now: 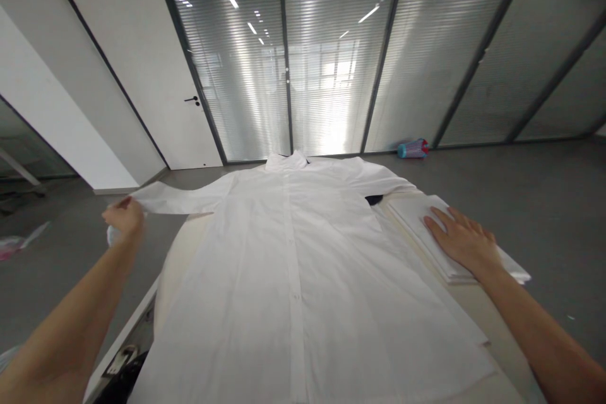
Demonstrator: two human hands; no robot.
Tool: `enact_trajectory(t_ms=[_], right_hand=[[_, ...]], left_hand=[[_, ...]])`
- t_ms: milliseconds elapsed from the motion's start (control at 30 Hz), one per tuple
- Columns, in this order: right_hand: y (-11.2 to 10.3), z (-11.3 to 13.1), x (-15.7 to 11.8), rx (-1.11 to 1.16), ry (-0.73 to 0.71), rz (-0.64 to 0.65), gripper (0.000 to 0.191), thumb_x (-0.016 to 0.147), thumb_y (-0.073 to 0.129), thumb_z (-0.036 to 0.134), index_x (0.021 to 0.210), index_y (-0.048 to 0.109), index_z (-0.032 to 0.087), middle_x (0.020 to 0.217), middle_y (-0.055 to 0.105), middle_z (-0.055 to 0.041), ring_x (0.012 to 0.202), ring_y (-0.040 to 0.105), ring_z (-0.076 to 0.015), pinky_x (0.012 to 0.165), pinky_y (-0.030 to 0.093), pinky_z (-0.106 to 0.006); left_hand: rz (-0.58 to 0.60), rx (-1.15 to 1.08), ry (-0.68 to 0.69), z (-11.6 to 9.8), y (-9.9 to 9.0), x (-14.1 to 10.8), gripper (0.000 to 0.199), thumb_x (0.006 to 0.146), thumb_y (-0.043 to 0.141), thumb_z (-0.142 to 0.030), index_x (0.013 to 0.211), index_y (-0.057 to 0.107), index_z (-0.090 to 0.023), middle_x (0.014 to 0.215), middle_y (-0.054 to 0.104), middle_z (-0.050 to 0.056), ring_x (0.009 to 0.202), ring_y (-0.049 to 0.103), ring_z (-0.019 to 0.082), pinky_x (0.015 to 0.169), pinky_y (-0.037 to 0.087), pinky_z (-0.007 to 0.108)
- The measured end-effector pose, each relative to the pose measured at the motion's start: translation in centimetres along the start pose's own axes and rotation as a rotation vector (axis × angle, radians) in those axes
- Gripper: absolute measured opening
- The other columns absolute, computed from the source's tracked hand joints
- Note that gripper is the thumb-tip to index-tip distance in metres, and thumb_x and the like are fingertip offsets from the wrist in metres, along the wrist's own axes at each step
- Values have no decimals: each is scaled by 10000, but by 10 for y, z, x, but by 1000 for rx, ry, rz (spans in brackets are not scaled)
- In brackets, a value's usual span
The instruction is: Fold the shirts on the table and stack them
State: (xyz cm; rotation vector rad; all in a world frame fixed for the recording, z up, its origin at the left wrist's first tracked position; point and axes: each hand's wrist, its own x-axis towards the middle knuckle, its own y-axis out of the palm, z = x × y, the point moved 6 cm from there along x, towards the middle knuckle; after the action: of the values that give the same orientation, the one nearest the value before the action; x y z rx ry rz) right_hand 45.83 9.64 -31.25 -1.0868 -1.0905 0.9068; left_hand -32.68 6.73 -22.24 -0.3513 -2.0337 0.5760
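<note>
A white button-front shirt (255,278) lies spread face up, its collar at the far end and its hem toward me. Out to the left, my left hand (125,218) is closed on the end of one sleeve and holds it stretched away from the body of the shirt. My right hand (466,243) rests flat, fingers spread, on a folded stack of white cloth (421,211) to the right of the shirt. The other sleeve (383,180) reaches toward that stack.
Beneath the shirt is a cream padded surface (502,328). A power socket (120,360) shows below its left edge. On the grey floor lie a blue and red item (413,149) by the glass partition (331,76) and a pink plastic piece (12,245) at far left.
</note>
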Motion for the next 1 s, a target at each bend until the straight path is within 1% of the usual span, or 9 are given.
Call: enact_trajectory(t_ms=[100,167,267,367,500,633,800,900,1000], right_hand=[[-2,2,-2,3,2,2,701,978,172,636,1512,441,269,1573,389,-131,1354,430,-408,1082,340,-594],[-5,4,-4,-9,-7,-25,676,985,198,615,1499,458,262,1559,414,-131,1321,465,-399,1059,361,-590],[-19,11,-11,-89,-23,-161,591,988,290,566,1358,605,229,1449,546,-130,1301,474,-386,1064,349,-569],[-42,27,-19,-134,-107,-357,469,993,355,435,1149,711,173,1297,654,-146,1316,454,-374,1105,293,-549],[-50,68,-18,152,-346,-203,371,960,444,358,1139,700,157,1148,720,-125,1053,648,-279,957,465,-408],[-37,130,-11,379,-575,66,289,937,537,335,1155,687,217,1134,716,-71,955,683,-219,859,521,-334],[-30,215,7,393,-740,60,425,921,564,173,1339,598,239,1335,601,-102,1037,664,-232,970,498,-394],[-35,269,8,467,-813,79,401,924,589,167,1314,619,253,1287,623,-96,1173,599,-261,1050,451,-425],[-36,315,-4,570,-860,178,328,945,629,301,1261,631,214,1264,626,-83,1144,601,-269,997,494,-445]], left_hand=[[-74,-82,-29,-48,5,16,330,906,479,-151,1191,584,-20,1060,666,61,999,585,229,994,461,440],[-24,-238,238,-112,10,4,373,932,512,-221,1261,576,-57,1235,630,69,1176,539,243,1075,409,428],[289,-293,677,-206,26,-59,388,934,532,-259,1301,592,-147,1205,660,89,1239,534,271,1127,364,438],[628,-261,1076,-259,37,-151,384,903,580,-227,1283,629,-224,1188,670,102,1236,564,290,1113,379,453],[790,-223,1137,-259,43,-218,343,932,553,-206,1263,639,-232,1239,651,130,1146,639,281,1010,477,433],[793,-223,1073,-235,42,-223,337,974,506,-244,1287,629,-226,1336,608,157,1149,641,288,992,499,454],[785,-289,1020,-210,24,-219,308,954,524,-261,1223,674,-242,1477,508,138,1332,512,322,1071,443,497],[803,-387,823,-200,21,-211,330,935,557,-343,1231,669,-252,1480,512,121,1339,506,322,1093,425,495],[831,-528,472,-198,37,-192,394,900,596,-418,1238,654,-224,1277,664,123,1172,627,295,1010,492,453]])
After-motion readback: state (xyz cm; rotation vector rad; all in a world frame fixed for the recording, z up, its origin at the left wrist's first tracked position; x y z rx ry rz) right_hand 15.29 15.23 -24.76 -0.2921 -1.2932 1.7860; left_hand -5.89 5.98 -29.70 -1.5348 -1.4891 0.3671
